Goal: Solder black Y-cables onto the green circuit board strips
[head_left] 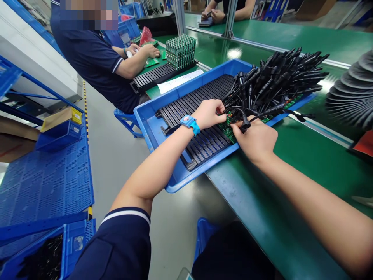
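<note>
My left hand, a blue strap on its wrist, pinches the upper edge of a green circuit board near some thin wires. Opposite it, my right hand is closed at the board's right side, its fingertips partly hidden by a black cable connector. The board stands over a black slotted rack inside a blue tray. A thick bundle of black cables with connector ends is heaped over the tray's far right part, with edges of more green boards below it.
A co-worker sits at the left, handling green boards beside a rack of upright boards. Another person's hands are across the green table. A ribbed grey duct stands at right. Blue bins sit at left.
</note>
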Action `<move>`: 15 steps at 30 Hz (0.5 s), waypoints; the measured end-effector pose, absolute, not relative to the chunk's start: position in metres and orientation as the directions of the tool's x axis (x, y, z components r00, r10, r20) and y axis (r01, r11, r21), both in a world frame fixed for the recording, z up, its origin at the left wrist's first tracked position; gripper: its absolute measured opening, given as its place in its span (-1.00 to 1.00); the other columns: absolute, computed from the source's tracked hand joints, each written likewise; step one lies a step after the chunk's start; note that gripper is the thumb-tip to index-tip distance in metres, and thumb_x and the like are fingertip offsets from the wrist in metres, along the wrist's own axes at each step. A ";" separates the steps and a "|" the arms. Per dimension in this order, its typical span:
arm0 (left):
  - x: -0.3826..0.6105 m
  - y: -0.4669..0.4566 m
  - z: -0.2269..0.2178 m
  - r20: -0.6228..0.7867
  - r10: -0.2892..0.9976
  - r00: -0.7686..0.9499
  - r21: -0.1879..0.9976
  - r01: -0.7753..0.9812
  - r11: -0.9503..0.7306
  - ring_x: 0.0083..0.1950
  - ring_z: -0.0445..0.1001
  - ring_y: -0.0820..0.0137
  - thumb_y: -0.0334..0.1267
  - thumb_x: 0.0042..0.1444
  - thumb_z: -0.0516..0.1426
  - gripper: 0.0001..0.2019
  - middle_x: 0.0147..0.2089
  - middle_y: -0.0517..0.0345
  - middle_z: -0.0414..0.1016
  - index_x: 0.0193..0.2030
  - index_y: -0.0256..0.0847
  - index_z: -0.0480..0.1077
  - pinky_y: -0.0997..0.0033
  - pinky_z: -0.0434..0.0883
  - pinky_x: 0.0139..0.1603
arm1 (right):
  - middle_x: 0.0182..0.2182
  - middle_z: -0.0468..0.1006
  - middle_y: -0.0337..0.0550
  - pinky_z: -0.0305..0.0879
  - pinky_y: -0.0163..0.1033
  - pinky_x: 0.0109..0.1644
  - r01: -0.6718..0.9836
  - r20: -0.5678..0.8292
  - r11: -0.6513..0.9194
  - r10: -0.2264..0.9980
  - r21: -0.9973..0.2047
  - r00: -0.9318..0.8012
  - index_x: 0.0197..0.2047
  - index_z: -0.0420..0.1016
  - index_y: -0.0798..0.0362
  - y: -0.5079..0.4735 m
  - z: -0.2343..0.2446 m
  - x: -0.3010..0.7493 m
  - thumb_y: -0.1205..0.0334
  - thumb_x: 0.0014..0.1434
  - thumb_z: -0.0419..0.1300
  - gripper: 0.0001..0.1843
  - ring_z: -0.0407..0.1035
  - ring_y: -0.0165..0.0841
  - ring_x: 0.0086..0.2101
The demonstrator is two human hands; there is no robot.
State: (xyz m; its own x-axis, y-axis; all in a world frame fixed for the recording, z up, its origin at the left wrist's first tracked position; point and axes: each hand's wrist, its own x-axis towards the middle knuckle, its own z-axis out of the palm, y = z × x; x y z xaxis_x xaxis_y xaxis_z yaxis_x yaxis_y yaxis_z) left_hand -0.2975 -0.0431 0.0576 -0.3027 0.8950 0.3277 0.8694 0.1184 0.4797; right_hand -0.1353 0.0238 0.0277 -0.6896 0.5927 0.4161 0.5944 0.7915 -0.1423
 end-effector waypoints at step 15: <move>-0.302 -0.047 0.060 0.313 0.918 -0.245 0.431 0.897 0.093 -0.34 0.42 0.45 -0.37 -0.07 0.16 -0.89 -0.36 0.15 0.47 -0.35 -0.32 0.44 0.47 0.34 -0.22 | -0.48 0.48 -0.12 0.08 -0.24 -0.40 0.508 0.211 0.827 0.556 -0.241 -0.804 -0.44 0.40 0.06 0.031 0.070 -0.116 0.29 0.03 0.08 -0.91 0.33 -0.28 -0.45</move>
